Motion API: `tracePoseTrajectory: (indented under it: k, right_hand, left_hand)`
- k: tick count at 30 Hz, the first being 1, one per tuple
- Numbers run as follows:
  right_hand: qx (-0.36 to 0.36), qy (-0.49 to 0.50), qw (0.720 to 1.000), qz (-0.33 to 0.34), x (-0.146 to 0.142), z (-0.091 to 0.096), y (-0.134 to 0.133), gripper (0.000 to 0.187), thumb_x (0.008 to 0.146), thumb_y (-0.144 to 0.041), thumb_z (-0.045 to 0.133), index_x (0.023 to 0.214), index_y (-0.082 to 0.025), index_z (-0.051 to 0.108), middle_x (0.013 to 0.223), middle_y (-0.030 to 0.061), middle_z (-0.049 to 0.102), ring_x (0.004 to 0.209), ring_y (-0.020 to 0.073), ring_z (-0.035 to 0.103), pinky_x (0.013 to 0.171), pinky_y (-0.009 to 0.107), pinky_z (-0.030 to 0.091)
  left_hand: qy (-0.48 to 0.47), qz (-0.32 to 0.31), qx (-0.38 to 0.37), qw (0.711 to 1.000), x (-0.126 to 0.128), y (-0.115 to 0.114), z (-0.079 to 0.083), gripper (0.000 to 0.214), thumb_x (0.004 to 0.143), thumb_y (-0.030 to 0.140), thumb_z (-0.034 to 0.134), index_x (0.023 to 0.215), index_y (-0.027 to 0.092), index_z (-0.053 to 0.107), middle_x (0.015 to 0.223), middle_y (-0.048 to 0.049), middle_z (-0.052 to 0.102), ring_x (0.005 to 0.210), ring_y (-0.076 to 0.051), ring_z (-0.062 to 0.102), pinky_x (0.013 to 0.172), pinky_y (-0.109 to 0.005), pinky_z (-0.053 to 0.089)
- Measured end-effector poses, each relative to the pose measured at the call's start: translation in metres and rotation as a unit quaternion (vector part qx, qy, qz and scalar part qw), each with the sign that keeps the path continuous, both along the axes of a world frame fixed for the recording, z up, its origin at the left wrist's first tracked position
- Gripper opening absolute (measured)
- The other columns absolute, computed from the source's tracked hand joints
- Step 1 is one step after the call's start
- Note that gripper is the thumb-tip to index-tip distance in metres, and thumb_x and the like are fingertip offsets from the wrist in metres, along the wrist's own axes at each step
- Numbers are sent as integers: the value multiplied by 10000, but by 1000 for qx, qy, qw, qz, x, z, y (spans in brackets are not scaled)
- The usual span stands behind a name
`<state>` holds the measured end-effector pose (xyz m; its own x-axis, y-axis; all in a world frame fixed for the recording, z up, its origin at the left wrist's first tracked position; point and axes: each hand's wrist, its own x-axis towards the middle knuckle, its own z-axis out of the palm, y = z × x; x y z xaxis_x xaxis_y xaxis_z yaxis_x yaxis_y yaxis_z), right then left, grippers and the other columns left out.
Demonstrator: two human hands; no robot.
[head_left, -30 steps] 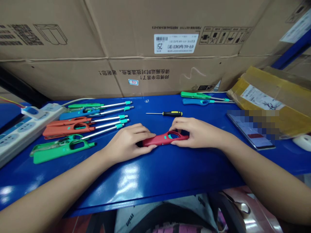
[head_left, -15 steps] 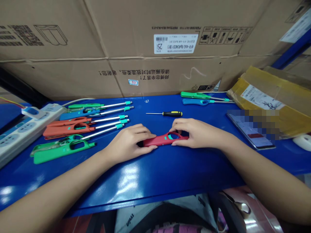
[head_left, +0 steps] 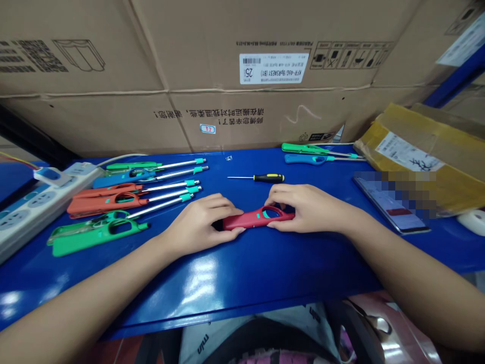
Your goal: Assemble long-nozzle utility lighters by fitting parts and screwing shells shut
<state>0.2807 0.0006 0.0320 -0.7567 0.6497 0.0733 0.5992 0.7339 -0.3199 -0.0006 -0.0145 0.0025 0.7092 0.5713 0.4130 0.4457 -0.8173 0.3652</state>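
Note:
A red lighter handle (head_left: 246,219), with a finger loop and a turquoise trigger, lies across the middle of the blue table. My left hand (head_left: 206,222) is closed round its left end, thumb along the near edge and fingers on the far edge. At the loop end, my right hand (head_left: 299,208) pinches it between thumb and fingers. No metal tube shows on this handle. Just beyond my hands rests a screwdriver (head_left: 268,178) with a black and yellow grip, its shaft pointing left.
Several gas lighters in green, blue and orange, such as an orange lighter (head_left: 109,202), lie at the left beside a white power strip (head_left: 45,202). A green lighter (head_left: 305,148), a phone (head_left: 390,202) and a yellow-taped package (head_left: 428,151) are at the right. A cardboard box (head_left: 212,60) stands behind.

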Motion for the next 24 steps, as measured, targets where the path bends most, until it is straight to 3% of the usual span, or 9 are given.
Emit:
tracePoseTrajectory:
  k: [12,24]
  right_hand:
    - [-25,-5,1000,-6,0,-2,2,338,865,-429,726,1100,-188,694,996,51,672,796,167,615,661,272,437]
    - [-67,10,997,-22,-1,0,2,290,854,-362,730,1072,-176,684,940,49,666,762,161,592,646,269,411]
  left_hand:
    - [19,15,-15,1000,-1,-1,4,248,895,349,714,1043,155,759,970,-83,745,875,-207,676,782,-325,554]
    - [20,29,-1,999,3,-5,4,254,910,372,692,1058,179,764,946,-71,746,835,-193,671,763,-310,560]
